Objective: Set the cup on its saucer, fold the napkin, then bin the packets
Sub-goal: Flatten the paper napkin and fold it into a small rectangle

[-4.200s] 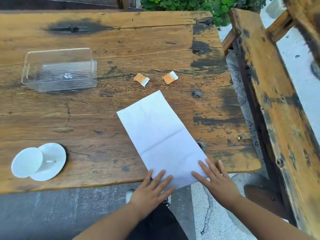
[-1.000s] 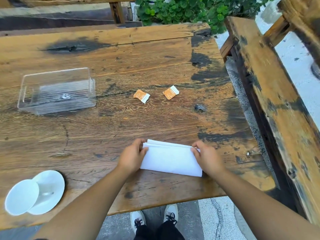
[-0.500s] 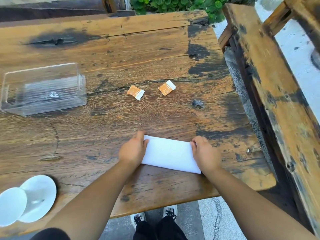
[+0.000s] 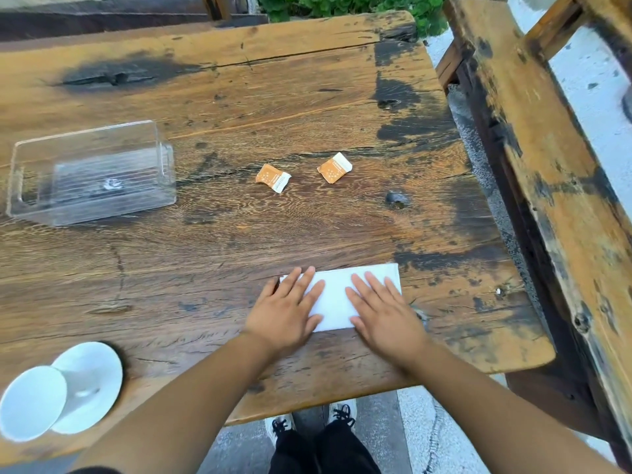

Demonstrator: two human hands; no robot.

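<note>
At the near left corner the cup (image 4: 31, 403) is seen resting on its saucer (image 4: 91, 384), well apart from the clear plastic bin (image 4: 90, 172) placed farther back, empty and ready for rubbish. Two orange packets (image 4: 272, 178) are left lying mid-bench, not yet binned. Nearer, the folded napkin (image 4: 337, 299) is pressed flat under the left hand (image 4: 285, 314) and the right hand (image 4: 384, 311), both spread open with palms down, presumably so the crease is set. Everything is carried by a weathered, dark-stained wooden bench (image 4: 307, 97); outdoors, foliage (image 4: 342, 6) and another timber seat (image 4: 547, 165) are visible to the right.
</note>
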